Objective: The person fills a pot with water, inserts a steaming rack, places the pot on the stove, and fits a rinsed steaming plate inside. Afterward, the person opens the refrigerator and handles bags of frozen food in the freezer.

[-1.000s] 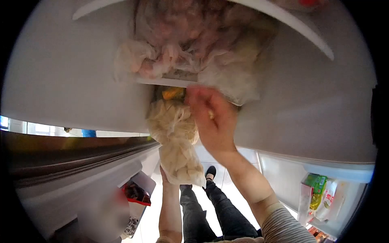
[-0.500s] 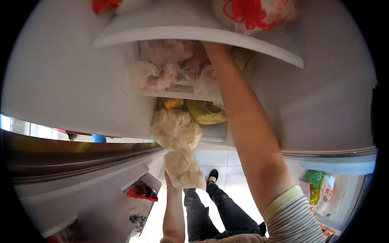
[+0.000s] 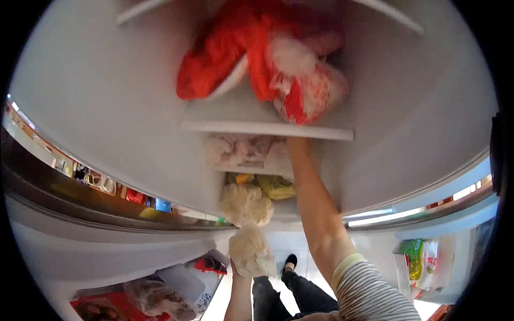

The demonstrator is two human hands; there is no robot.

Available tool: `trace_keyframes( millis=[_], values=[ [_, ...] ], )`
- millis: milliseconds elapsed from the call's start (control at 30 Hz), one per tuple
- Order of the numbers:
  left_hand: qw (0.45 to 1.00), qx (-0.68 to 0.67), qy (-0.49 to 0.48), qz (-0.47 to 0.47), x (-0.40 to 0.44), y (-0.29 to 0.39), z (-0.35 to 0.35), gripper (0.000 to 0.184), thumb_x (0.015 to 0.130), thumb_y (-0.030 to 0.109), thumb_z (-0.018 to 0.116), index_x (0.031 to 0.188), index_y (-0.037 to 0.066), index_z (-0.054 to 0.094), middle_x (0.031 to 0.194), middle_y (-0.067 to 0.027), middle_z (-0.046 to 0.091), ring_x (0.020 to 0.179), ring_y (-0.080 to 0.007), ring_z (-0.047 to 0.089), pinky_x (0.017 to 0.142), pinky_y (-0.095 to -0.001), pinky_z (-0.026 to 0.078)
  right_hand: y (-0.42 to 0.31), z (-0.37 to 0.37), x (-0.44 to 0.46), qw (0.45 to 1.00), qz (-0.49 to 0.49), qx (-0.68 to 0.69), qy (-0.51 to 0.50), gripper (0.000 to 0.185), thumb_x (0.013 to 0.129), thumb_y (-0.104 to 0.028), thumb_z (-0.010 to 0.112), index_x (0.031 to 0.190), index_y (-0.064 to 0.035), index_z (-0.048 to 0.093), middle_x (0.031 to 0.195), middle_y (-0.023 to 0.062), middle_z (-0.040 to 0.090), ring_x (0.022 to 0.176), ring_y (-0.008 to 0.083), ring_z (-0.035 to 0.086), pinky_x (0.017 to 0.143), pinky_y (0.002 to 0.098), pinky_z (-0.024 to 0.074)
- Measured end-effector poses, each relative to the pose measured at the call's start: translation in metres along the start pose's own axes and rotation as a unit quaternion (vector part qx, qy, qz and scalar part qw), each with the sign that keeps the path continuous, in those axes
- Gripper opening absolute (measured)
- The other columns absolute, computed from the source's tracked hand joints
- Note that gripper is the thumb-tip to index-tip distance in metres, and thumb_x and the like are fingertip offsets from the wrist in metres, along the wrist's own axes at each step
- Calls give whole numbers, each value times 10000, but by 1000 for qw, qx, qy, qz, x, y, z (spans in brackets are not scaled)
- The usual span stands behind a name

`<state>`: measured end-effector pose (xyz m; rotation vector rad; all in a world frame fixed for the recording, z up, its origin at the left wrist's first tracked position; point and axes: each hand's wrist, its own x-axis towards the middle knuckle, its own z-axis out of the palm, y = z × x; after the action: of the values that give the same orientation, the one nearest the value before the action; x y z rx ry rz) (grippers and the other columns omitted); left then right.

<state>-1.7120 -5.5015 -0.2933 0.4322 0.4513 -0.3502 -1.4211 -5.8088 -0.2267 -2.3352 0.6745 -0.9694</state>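
Observation:
My left hand (image 3: 235, 269) is closed on a clear plastic bag (image 3: 252, 251) of pale, lumpy food, held up in front of the fridge; the bag covers most of the fingers. Just above it, a second bag of similar pale pieces (image 3: 246, 204) sticks out of the lower compartment. I cannot tell whether the two bags are joined. My right hand (image 3: 300, 145) reaches into the compartment under a white-edged shelf (image 3: 267, 128). Its fingers are hidden there, beside bagged pinkish food (image 3: 241, 151).
Red bags (image 3: 225, 59) and a clear bag with red markings (image 3: 313, 96) lie on the shelf above. A yellowish bag (image 3: 277, 187) sits low inside. Open doors flank me; the left door bin (image 3: 206, 299) holds several packages, the right one a green packet (image 3: 412, 251).
The view has tilted up, showing more of the upper shelf and its red bags. My left hand still holds the bag, and my right arm still reaches under the shelf.

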Motion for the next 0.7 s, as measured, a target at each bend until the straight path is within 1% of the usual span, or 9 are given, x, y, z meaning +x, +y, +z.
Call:
trace_keyframes(
  millis=[33,100,167,200,267,300,367,467,700],
  values=[
    [988,-108,-22,-109,-2,6,10,288,898,255,474,1123,78,502,991,-101,578,841,-237,588,725,-415,512,2,0,-5,1000,-3,-1,-8,316,843,-283,532,957,7,579,920,201,595,884,365,545,812,436,381],
    [982,-105,-44,-151,3,3,-4,262,898,240,467,1095,73,513,958,-101,578,822,-234,582,722,-396,508,4,-4,-21,999,-14,-15,-35,307,842,-270,535,967,7,574,919,197,596,894,358,543,808,435,385],
    [988,-54,-50,-136,5,2,6,237,897,229,463,1063,71,523,921,-94,575,796,-225,575,701,-374,503,0,-11,-33,997,-37,-28,-66,294,833,-239,547,989,9,563,923,192,594,917,346,536,803,434,392],
    [994,-6,-42,-98,-7,4,26,225,895,225,461,1046,71,527,901,-88,573,779,-218,571,682,-361,501,-4,-13,-34,995,-49,-34,-80,290,829,-224,553,1000,10,557,925,190,593,928,340,532,801,434,395],
    [992,99,-68,-33,-10,4,35,215,894,223,459,1025,68,531,875,-74,570,754,-203,566,651,-336,498,-14,-17,-30,994,-45,-33,-95,302,825,-235,554,1006,6,557,937,191,590,936,343,530,806,436,393],
    [983,156,-101,-8,-7,0,22,215,895,224,458,1020,65,531,870,-66,569,746,-195,564,640,-324,498,-20,-19,-25,994,-37,-29,-99,308,823,-240,555,1009,5,557,942,191,589,940,344,529,808,438,392],
    [990,107,-77,-52,-38,10,66,220,901,199,444,1043,45,512,896,-59,564,762,-169,560,641,-299,495,-32,-21,-13,994,-15,-22,-103,319,819,-251,557,1016,1,557,953,191,587,947,347,526,813,440,390],
    [976,89,-169,-101,-56,24,68,415,886,286,477,1194,8,462,1164,-146,539,1033,-272,551,860,-403,483,-56,-22,5,995,13,-5,-104,337,813,-267,559,1026,-5,556,970,192,584,959,351,522,821,444,388],
    [982,47,-138,-123,-66,32,95,419,891,290,467,1204,12,457,1172,-145,535,1042,-274,545,865,-406,480,-79,-42,14,994,39,21,-103,379,800,-304,564,1048,-19,555,1009,194,576,985,360,514,838,454,382]
  ],
)
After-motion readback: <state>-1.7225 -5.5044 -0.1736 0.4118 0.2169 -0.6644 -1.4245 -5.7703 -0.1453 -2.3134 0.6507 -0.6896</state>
